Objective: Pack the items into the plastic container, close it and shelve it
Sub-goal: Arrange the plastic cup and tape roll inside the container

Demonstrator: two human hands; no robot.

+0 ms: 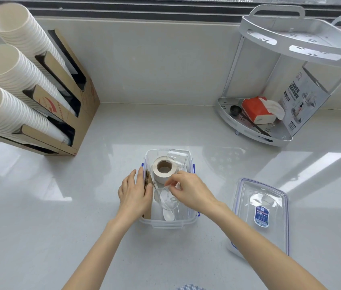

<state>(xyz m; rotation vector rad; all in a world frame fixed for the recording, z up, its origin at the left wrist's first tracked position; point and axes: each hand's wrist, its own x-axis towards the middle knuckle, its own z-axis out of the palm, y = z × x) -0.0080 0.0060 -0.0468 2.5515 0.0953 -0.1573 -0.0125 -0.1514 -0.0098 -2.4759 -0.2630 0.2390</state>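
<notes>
Pinching a clear plastic cup point(166, 196) between thumb and fingertips, the right hand point(190, 190) lowers it into the plastic container point(168, 223) near the tabletop's front edge, while the left hand point(135, 192), flat and holding nothing, steadies the brown packet point(147, 181) against the container's left wall. A tape roll point(164, 171) already sits inside. Packing seems nearly done; next, the lid point(261, 214), lying just right, must be fetched and clipped on.

Open counter point(165, 126) lies between the cup holder point(69, 114) at far left and the corner rack point(270, 122) at far right, while the lid point(263, 214) blocks the space just right of the container point(168, 223).
</notes>
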